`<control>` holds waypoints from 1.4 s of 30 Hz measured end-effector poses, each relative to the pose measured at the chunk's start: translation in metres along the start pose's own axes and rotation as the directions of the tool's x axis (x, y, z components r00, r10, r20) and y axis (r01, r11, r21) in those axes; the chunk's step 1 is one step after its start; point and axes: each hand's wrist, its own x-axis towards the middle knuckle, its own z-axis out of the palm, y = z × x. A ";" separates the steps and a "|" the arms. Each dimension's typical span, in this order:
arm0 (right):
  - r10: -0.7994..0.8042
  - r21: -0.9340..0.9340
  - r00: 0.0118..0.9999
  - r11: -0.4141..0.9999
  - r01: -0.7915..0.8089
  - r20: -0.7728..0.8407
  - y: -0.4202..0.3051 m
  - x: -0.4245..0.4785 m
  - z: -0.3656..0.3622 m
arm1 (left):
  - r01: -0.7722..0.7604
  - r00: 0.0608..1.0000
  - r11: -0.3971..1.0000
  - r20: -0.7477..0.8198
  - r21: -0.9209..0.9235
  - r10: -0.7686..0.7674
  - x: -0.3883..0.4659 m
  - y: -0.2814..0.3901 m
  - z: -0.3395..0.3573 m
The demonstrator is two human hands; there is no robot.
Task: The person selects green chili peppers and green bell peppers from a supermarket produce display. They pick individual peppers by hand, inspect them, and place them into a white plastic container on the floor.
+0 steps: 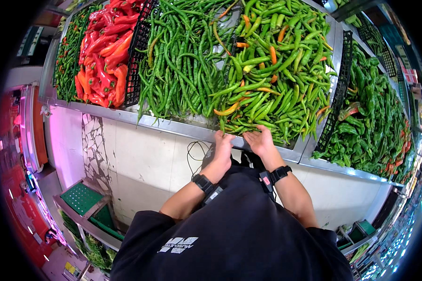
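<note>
My left hand (223,145) is at the front metal edge of the produce stand (183,129), its fingertips by a small green pepper at the rim. Palm up with fingers spread, my right hand (259,140) lies at the lower border of a heap of short green chili peppers (274,73), some of them orange. Whether its fingertips touch the peppers cannot be told. Long thin green peppers (183,70) fill the section to the left. Both wrists wear black straps with small devices.
Red peppers (103,59) lie left of a black plastic crate wall (135,59). Another black crate wall (336,95) borders leafy-looking green peppers (369,119) at right. A thin black cable (193,159) hangs below the stand. Green perforated crates (81,198) stand lower left.
</note>
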 end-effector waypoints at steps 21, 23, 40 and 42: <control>0.011 -0.231 0.998 0.973 0.003 0.062 -0.032 -0.023 -0.030 | 0.002 1.000 1.000 0.016 0.026 -0.003 -0.005 0.028 -0.003; 0.052 -0.225 0.996 0.974 -0.033 0.077 -0.034 -0.028 -0.031 | 0.055 0.998 0.998 0.027 -0.017 -0.054 -0.011 0.035 -0.016; -0.185 -0.250 0.966 0.941 0.227 0.183 -0.075 -0.094 -0.065 | -0.404 0.912 0.907 -0.138 -0.120 0.387 0.022 0.126 -0.011; -0.201 -0.202 0.965 0.951 0.233 0.168 -0.076 -0.095 -0.085 | -0.518 0.832 0.855 -0.248 -0.032 0.496 0.044 0.149 -0.019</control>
